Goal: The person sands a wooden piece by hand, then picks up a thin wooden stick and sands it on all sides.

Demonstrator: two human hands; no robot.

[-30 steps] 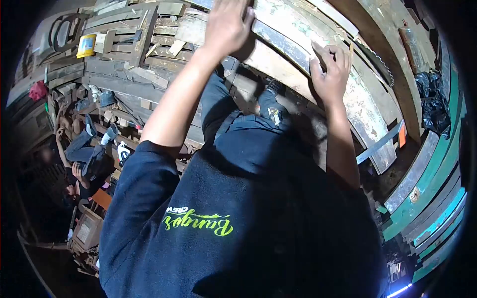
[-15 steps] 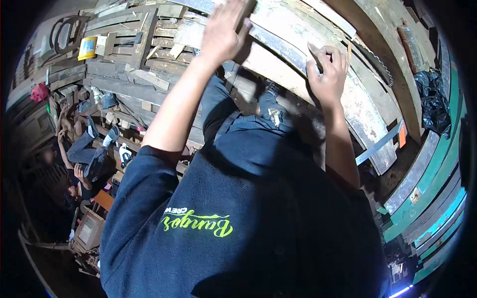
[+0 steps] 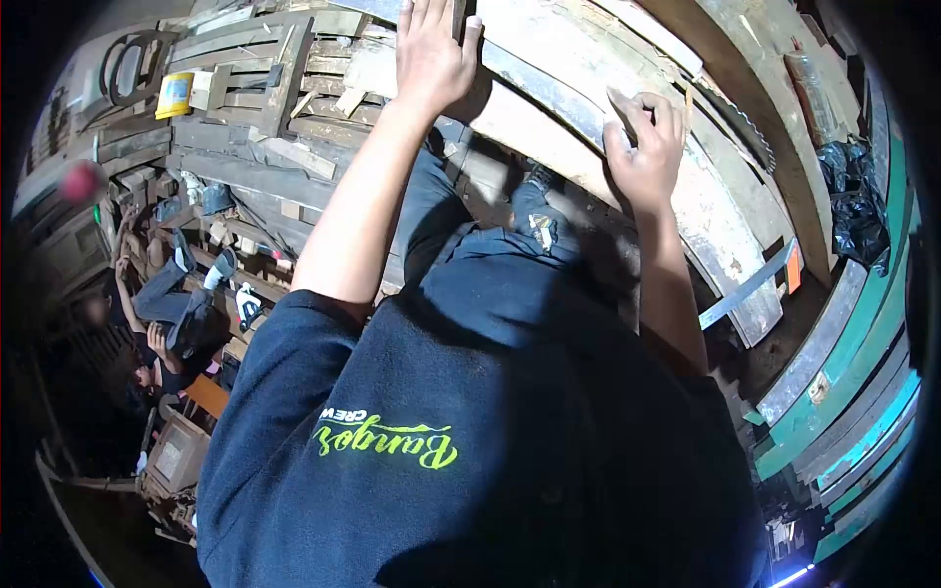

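Observation:
My left hand (image 3: 431, 61) is at the top of the view over the pale board (image 3: 529, 122), its fingers and thumb closed around a dark strip (image 3: 458, 20). The strip's far end is cut off by the frame edge. On the right, my right hand (image 3: 649, 152) rests at the long whitish board (image 3: 716, 211), its fingers curled and thumb bent inward. Whatever may be between those fingers is hidden. Below my right hand, a metal blade with an orange end (image 3: 750, 284) lies across the board's end.
Stacked planks (image 3: 245, 147) and a yellow container (image 3: 173, 95) are at the left. A toothed blade edge (image 3: 753, 135) shows at the upper right. Black plastic (image 3: 855, 196) and green boards (image 3: 853, 353) lie at the right. Another person (image 3: 162, 343) sits at the far left.
My left hand has moved a little to the left, with the dark strip in it. My right hand has stayed in nearly the same place.

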